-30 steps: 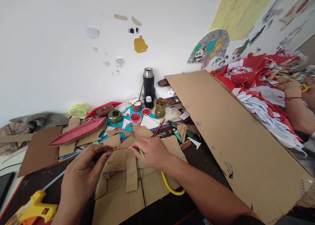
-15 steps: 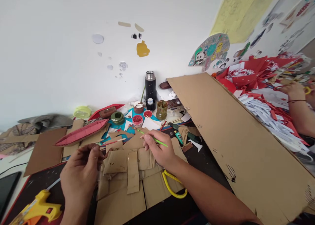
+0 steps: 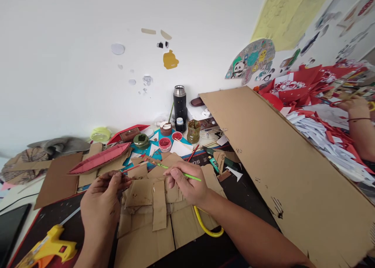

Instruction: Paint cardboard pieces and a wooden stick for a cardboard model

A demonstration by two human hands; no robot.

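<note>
My right hand [image 3: 187, 182] is closed around a paintbrush [image 3: 191, 177] with a bright green handle, its bristles pointing left. Pinched in the stained fingers of my left hand [image 3: 105, 193] is a thin stick [image 3: 134, 168], reddish along its length with a paler far end. The brush tip meets or nearly meets that far end; I cannot tell which. Below both hands lies a cardboard piece [image 3: 140, 242] with strips fixed across it. Beyond them stand tubs of red paint [image 3: 165, 143], a green paint tub [image 3: 141, 141] and a jar of murky liquid [image 3: 193, 131].
A yellow glue gun [image 3: 49, 246] lies at lower left. To the right leans a large cardboard sheet [image 3: 263, 150]. A pink boat-shaped piece [image 3: 101, 158] rests at left, and a black flask [image 3: 179, 104] stands by the wall. Another person's hand [image 3: 356, 106] shows at far right.
The left hand has shifted slightly right and the brush has tilted, bringing its tip close to the stick's far end. The view has moved a little.
</note>
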